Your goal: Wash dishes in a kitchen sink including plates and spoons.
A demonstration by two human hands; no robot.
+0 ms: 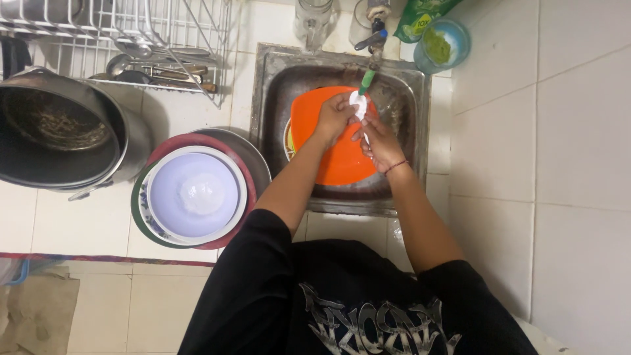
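Note:
Over a steel sink point(276, 72), my left hand point(333, 117) and my right hand point(378, 141) both grip a small white spoon point(358, 105) under a tap with a green spout point(367, 80). The left hand's fingers close on the spoon's bowl end. Lower down, the right hand pinches its handle. A red string circles my right wrist. An orange plate point(338, 164) lies in the sink below the hands.
To the sink's left lies a stack of plates with an upturned white bowl point(196, 195), beside a large metal pot point(62, 131). A wire rack with utensils point(151, 56) stands behind. A glass mug point(314, 20) and a green soap tub point(442, 45) sit by the tap.

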